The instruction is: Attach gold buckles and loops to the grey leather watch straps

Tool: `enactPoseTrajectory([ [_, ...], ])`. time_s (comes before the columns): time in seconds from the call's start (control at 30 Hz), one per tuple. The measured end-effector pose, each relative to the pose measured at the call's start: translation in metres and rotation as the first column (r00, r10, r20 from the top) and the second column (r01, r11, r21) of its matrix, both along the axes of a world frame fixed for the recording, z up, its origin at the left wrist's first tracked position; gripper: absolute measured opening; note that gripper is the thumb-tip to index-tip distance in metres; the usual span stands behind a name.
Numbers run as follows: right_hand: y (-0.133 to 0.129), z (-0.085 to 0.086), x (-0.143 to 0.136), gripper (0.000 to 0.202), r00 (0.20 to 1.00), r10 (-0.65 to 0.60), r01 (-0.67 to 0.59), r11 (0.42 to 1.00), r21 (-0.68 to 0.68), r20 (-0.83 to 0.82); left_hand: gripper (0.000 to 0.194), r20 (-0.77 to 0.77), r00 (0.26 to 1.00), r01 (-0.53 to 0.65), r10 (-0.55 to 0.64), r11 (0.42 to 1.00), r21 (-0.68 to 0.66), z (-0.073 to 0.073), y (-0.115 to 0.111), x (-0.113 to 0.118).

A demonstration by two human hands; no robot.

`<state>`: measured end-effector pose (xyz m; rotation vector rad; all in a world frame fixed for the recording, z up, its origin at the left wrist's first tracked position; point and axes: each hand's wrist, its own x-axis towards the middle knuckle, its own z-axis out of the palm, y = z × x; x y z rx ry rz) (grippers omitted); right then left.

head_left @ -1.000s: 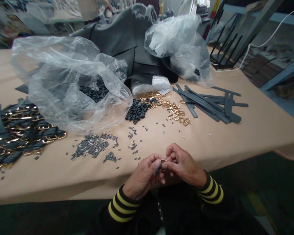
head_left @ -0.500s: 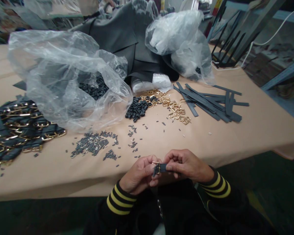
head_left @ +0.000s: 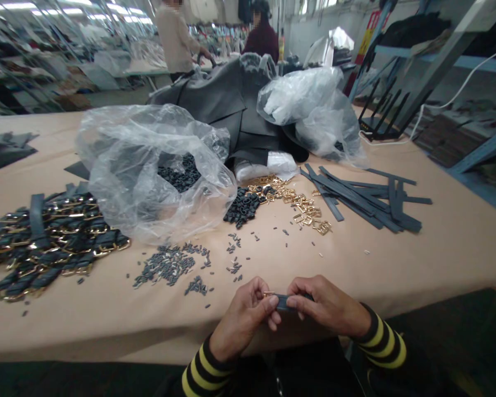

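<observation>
Between my two hands, at the table's near edge, is a short dark strap (head_left: 282, 301) with a gold buckle (head_left: 268, 293) at its left end. My left hand (head_left: 254, 309) pinches the buckle end, its thumb lying over the strap and covering most of the buckle. My right hand (head_left: 320, 302) grips the strap farther right between thumb and fingers. Beyond my hands lie small dark cut pieces (head_left: 165, 264), a heap of black loops (head_left: 242, 207) and loose gold buckles (head_left: 308, 208). Long dark strips (head_left: 355, 196) are piled to the right.
Finished-looking buckled straps (head_left: 66, 237) are heaped at the left. An open plastic bag (head_left: 136, 165) holds more black loops; another plastic bag (head_left: 314, 105) stands behind, beside dark sheet material (head_left: 215, 91). A black router (head_left: 380, 124) with a white cable sits back right. Two people are in the background.
My head view has tilted up, showing more of the room. My left thumb has moved over the buckle and strap, hiding the buckle's frame, which showed plainly before.
</observation>
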<state>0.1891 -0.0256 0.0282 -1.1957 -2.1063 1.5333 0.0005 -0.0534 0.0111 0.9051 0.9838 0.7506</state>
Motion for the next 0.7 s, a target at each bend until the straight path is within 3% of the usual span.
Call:
enactPoseTrajectory([
  [0.13, 0.004, 0.004, -0.006, 0.015, 0.994, 0.037, -0.056, 0.981, 0.186, 0.105, 0.026, -0.003, 0.998, -0.064, 0.064, 0.998, -0.009, 0.001, 0.004, -0.003],
  [0.23, 0.01, 0.009, -0.014, 0.014, 0.986, 0.041, -0.087, 0.954, 0.288, 0.16, 0.025, -0.019, 1.0, -0.022, 0.022, 1.0, -0.006, 0.001, 0.012, -0.008],
  [0.4, 0.056, 0.015, -0.03, 0.017, 0.977, 0.139, -0.191, 0.905, 0.38, 0.16, 0.027, -0.122, 0.988, -0.087, 0.095, 0.994, 0.064, 0.001, 0.028, -0.018],
  [0.43, 0.07, 0.014, -0.035, 0.017, 0.98, 0.125, -0.178, 0.894, 0.411, 0.152, 0.028, -0.145, 0.982, -0.108, 0.117, 0.992, 0.069, 0.0, 0.03, -0.019],
  [0.5, 0.101, 0.01, -0.047, 0.013, 0.978, -0.091, -0.031, 0.829, 0.559, 0.188, 0.029, -0.185, 0.971, -0.139, 0.15, 0.988, 0.073, -0.002, 0.032, -0.021],
  [0.57, 0.127, 0.004, -0.062, 0.011, 0.958, -0.206, 0.04, 0.784, 0.619, 0.199, 0.029, -0.21, 0.962, -0.157, 0.172, 0.984, 0.088, -0.003, 0.033, -0.021],
  [0.7, 0.157, -0.006, -0.09, 0.015, 0.941, -0.248, 0.044, 0.761, 0.648, 0.228, 0.027, -0.224, 0.956, -0.168, 0.191, 0.979, 0.119, -0.006, 0.03, -0.02],
])
